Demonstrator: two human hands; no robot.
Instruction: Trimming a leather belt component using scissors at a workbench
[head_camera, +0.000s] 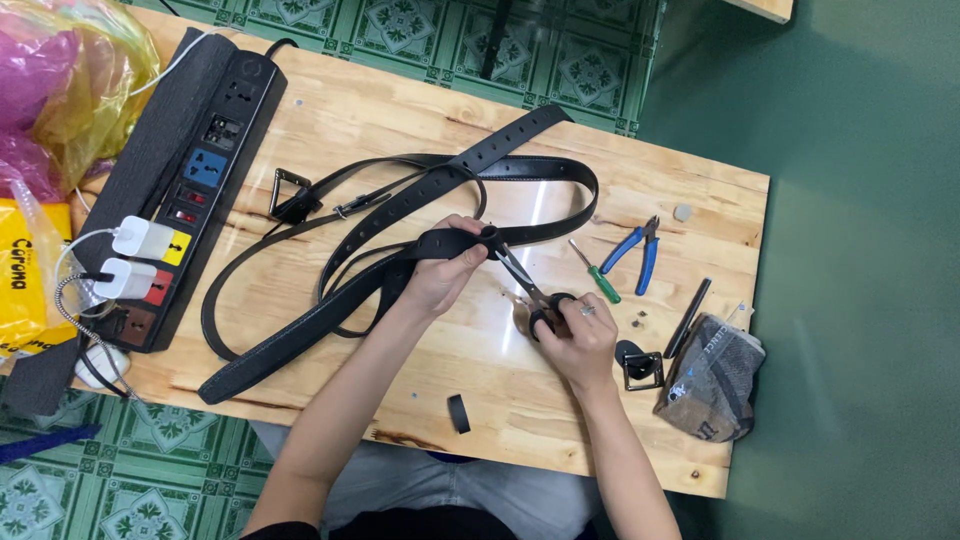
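Scissors sat gripped in the right hand at frame centre, blades apparently meeting the black belt, which left-hand fingers pinched taut above the bench to steady it.

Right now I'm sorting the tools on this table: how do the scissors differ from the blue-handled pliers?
The scissors are held in the right hand, blades open at the belt that the left hand grips; the pliers lie untouched on the wooden table. The scissors have black handles, the pliers blue. Both have their handles spread.
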